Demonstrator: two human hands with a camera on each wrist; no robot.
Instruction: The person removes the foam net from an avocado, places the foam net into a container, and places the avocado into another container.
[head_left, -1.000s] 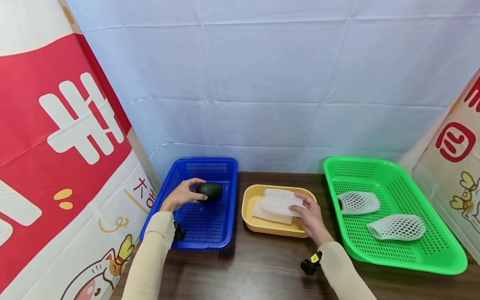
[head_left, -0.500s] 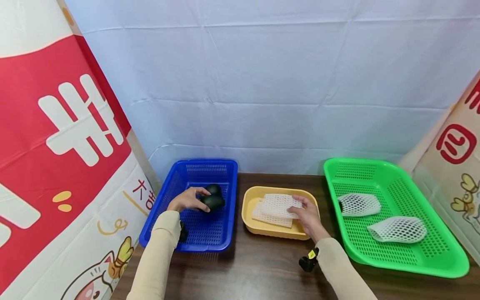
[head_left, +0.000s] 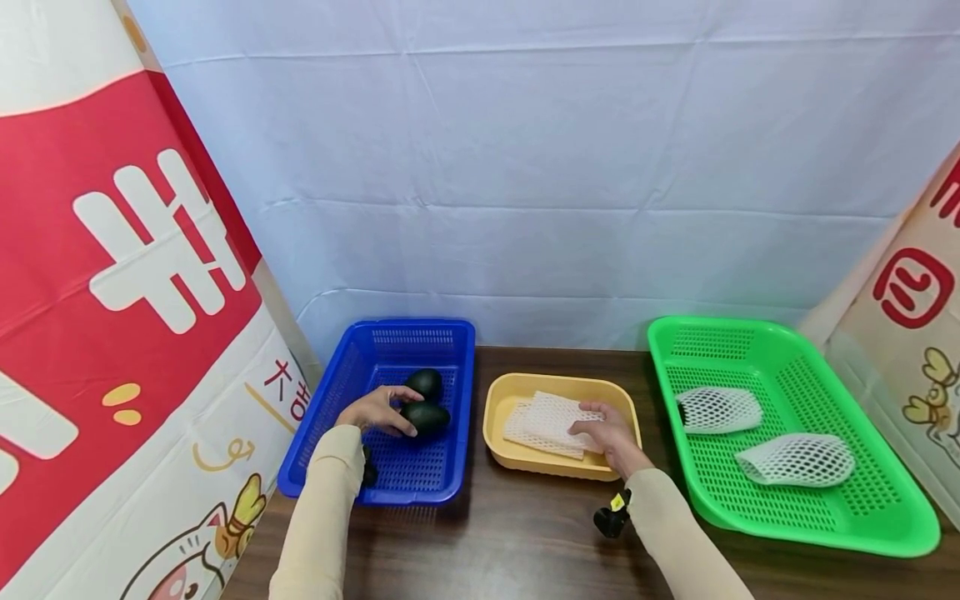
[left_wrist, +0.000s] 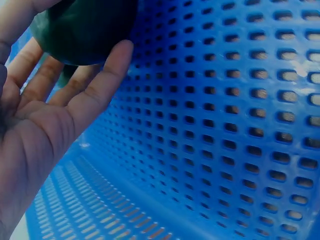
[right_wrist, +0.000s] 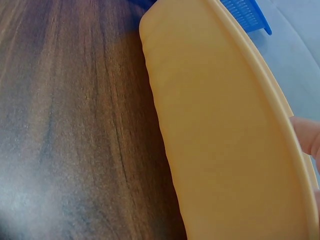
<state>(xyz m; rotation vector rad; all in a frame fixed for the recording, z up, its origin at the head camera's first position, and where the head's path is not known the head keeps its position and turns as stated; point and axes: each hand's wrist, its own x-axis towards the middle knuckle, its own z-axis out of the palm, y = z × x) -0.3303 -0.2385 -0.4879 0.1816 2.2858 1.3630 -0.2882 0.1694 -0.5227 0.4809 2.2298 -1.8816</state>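
Two dark fruits [head_left: 425,419] lie in the blue basket [head_left: 417,469], the left hand [head_left: 377,409] gripping the nearer's left end, its long axis pointing right; beyond the basket, the right hand [head_left: 611,433] pinches a net sleeve [head_left: 549,422].

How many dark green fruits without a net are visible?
2: the near fruit in the left hand, the far fruit beyond it, both inside the blue basket. The left sleeve could hide others.

brown table [head_left: 517,533] | on it: blue basket [head_left: 461,433] | yellow tray [head_left: 551,465] | green basket [head_left: 791,408]
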